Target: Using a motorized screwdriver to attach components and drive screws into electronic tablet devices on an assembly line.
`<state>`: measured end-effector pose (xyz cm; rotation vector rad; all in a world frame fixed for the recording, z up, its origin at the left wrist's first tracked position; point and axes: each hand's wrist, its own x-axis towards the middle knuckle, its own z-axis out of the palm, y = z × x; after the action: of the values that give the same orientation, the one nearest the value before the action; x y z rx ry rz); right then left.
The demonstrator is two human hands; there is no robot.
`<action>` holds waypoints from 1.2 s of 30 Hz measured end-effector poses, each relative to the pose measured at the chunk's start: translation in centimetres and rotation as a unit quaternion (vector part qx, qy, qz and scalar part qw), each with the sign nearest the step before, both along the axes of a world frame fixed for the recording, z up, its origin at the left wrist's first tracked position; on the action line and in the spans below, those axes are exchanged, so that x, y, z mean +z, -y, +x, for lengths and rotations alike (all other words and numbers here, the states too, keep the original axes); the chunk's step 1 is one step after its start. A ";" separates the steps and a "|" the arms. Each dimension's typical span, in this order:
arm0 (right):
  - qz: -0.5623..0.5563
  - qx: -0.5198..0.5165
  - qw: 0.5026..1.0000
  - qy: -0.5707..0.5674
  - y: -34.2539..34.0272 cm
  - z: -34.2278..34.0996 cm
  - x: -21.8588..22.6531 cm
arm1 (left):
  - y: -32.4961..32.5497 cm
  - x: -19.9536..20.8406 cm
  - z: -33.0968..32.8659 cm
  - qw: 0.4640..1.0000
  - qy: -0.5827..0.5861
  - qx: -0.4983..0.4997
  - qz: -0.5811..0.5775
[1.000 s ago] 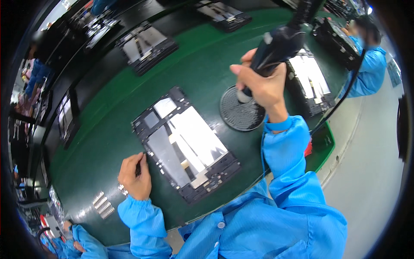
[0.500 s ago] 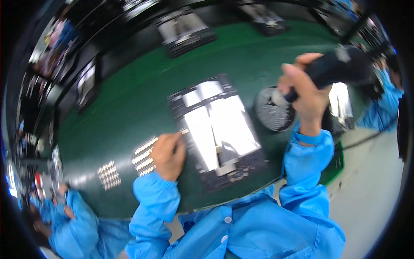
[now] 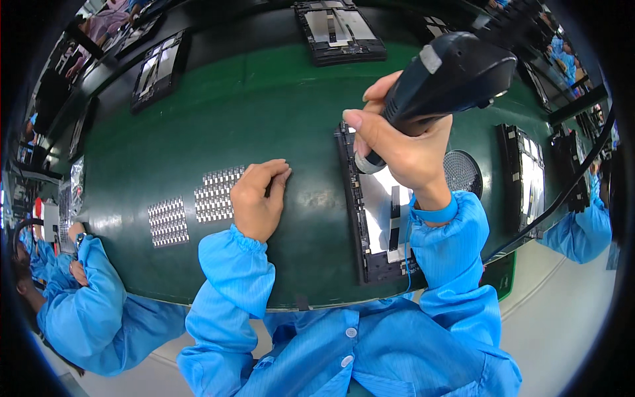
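Observation:
My right hand [image 3: 410, 149] grips a black electric screwdriver [image 3: 456, 73], its nose pointing down at the upper left part of an opened tablet-like device [image 3: 374, 218]. The hand and tool hide the bit and much of the device's upper right. Bright silver panels and a black strip show inside the device's dark frame. My left hand [image 3: 259, 198] is closed in a pinch over the green table, left of the device; anything between the fingertips is too small to make out. Beside it lies a sheet of small metallic pieces [image 3: 215, 198], partly behind the hand.
A second sheet of small pieces [image 3: 169, 221] lies further left. A round dark dish [image 3: 463, 173] with a dotted surface is beside my right wrist. Other opened devices stand at the right [image 3: 526, 175] and far side [image 3: 340, 33]. A black cable [image 3: 569, 188] curves along the right. A co-worker's sleeve [image 3: 92, 291] is at left.
The screwdriver has moved from over the round dish to the device's upper left. The gap between my left hand and the device has widened. The whole view has also turned.

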<state>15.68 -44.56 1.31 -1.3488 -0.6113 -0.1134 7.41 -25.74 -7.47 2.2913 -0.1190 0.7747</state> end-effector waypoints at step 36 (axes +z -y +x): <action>0.050 0.033 0.995 -0.084 5.5 -1.0 1.8 | 10.8 0.5 -6.5 0.932 0.007 -0.337 0.135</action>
<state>14.71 -50.07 3.15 -1.2261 -0.5016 0.0235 0.93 -36.50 -6.93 2.2591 -1.0147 0.4236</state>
